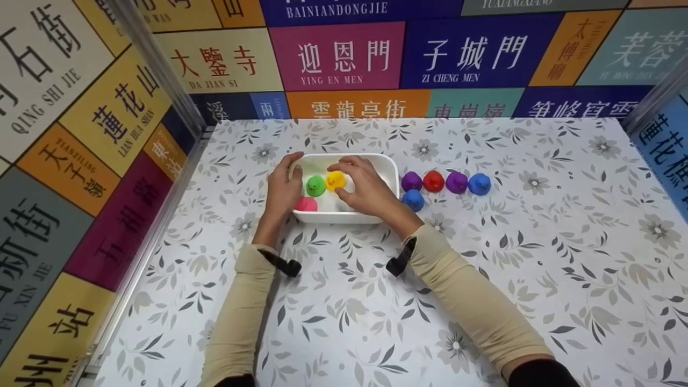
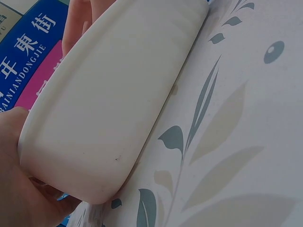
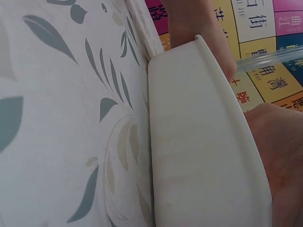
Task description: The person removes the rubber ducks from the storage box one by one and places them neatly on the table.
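A white plastic tub (image 1: 344, 217) stands on the patterned table cover. My left hand (image 1: 283, 185) holds its left end, and in the left wrist view the fingers curl round the tub's end wall (image 2: 94, 118). Inside, a green rubber duck (image 1: 315, 186) sits beside a yellow rubber duck (image 1: 334, 181), and a pink toy (image 1: 307, 203) lies partly hidden by the near wall. Reaching over the right part of the tub, my right hand (image 1: 368, 185) pinches the yellow duck between thumb and fingers. The tub wall hides its fingertips in the right wrist view.
Right of the tub stand a purple duck (image 1: 411, 180), a red duck (image 1: 433, 181), another purple duck (image 1: 456, 182) and a blue duck (image 1: 479, 184) in a row. A second blue duck (image 1: 413, 200) is nearer. Panels with printed signs (image 1: 338, 56) border the table.
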Demonstrator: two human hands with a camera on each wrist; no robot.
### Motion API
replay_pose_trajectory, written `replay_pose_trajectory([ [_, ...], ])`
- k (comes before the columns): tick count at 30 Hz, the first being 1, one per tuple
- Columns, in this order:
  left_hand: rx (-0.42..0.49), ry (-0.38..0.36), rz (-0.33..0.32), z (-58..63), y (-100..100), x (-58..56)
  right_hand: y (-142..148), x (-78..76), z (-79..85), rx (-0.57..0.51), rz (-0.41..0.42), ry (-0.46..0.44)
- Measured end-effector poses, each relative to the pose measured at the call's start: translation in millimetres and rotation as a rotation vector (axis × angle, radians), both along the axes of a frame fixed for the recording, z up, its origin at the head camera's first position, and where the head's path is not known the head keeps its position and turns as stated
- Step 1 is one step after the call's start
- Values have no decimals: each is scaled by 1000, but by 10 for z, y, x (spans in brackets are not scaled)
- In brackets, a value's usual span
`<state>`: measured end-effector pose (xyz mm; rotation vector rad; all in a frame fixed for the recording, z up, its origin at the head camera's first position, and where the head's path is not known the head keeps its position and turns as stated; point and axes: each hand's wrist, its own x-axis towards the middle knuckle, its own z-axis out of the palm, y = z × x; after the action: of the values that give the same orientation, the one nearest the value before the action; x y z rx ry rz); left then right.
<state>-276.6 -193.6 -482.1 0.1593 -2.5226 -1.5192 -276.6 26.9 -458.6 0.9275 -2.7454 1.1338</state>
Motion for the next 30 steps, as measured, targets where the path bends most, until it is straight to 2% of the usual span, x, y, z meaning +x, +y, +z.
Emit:
replay_pose_trajectory([
  [9,-3,19,-2,-20,2,0,6,-27,-28,151,54,-31],
  [18,-15,13,-3,-26,-20,0,-11,-27,-30,159,69,-83],
  [26,-11,0,-12,-1,-19,-3,-69,2,15,116,-86,-124],
  [30,-6,8,-15,-1,-23,2,-78,10,24,111,-150,-118],
])
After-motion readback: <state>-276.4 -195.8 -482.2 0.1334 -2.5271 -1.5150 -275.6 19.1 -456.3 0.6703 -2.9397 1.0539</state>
